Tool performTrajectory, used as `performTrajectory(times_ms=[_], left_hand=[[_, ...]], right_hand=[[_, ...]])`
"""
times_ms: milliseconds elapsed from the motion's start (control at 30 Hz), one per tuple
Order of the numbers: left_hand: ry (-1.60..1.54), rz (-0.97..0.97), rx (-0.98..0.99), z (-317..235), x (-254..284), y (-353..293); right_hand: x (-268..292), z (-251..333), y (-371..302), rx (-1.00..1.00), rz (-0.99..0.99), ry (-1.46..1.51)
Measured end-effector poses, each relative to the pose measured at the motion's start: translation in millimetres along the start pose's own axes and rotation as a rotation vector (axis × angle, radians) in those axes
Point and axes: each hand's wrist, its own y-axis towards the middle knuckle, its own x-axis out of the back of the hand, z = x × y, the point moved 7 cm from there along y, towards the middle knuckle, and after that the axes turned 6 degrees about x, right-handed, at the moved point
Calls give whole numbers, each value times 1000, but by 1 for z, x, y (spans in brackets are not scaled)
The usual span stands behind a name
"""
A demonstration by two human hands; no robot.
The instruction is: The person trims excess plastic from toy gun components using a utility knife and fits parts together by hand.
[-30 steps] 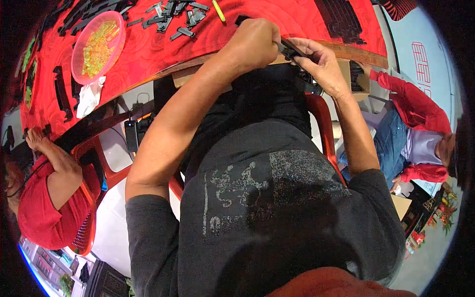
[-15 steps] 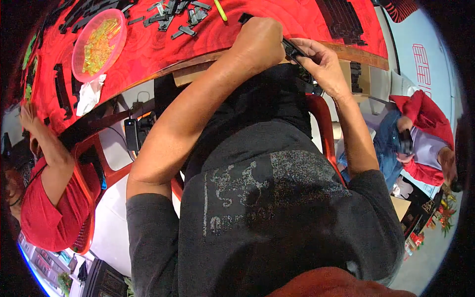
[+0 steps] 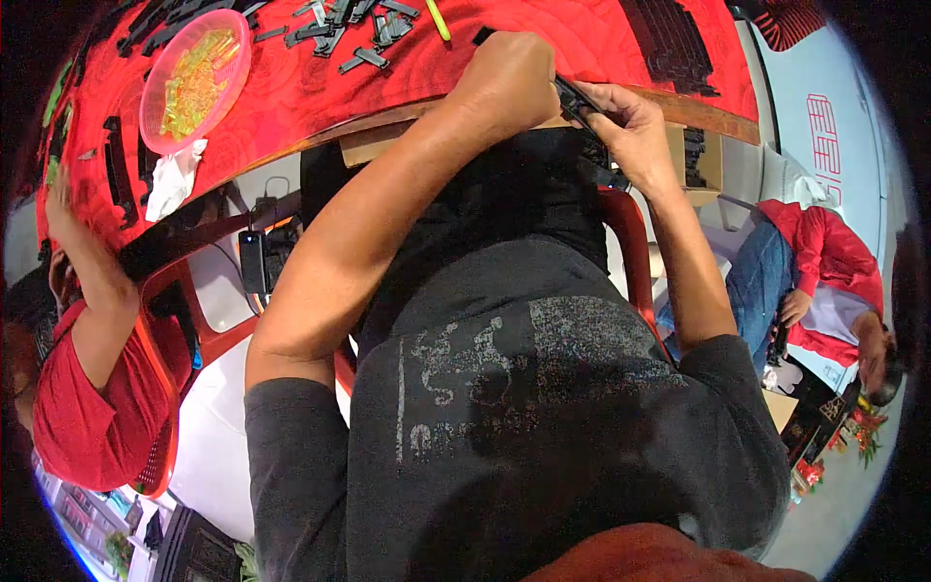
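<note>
At the near edge of the red-covered table, my left hand (image 3: 514,76) is closed in a fist, its knuckles up and its fingertips hidden. A slim black part (image 3: 576,100), apparently plastic, runs from that fist to my right hand (image 3: 637,136). My right hand grips the part's lower end between thumb and bent fingers. The part slants, and its finer shape is too dark to make out. Just beyond my left fist lies a small black piece (image 3: 483,36) on the red cloth.
A pink basket (image 3: 244,60) of yellowish translucent pieces stands left, beside crumpled white tissue (image 3: 175,180). Loose black parts (image 3: 367,58) and a yellow stick (image 3: 438,19) lie farther back. Black strips (image 3: 669,47) sit in rows at right. Co-workers in red (image 3: 102,407) (image 3: 834,247) sit either side.
My hands stay almost in place on the black part. The left co-worker's hand has risen a little, and the right co-worker has shifted posture and lowered a hand.
</note>
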Motion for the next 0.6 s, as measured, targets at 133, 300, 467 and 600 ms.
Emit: performTrajectory(times_ms=[133, 300, 467, 600], left_hand=[[-88, 79, 50, 1, 1, 1], [-50, 77, 3, -3, 0, 1], [24, 69, -32, -5, -3, 2], [-20, 92, -1, -3, -3, 3]], right_hand=[[0, -1, 0, -16, 14, 30], [-1, 0, 1, -23, 7, 27], [-1, 0, 0, -18, 13, -36], [0, 1, 1, -11, 12, -36]])
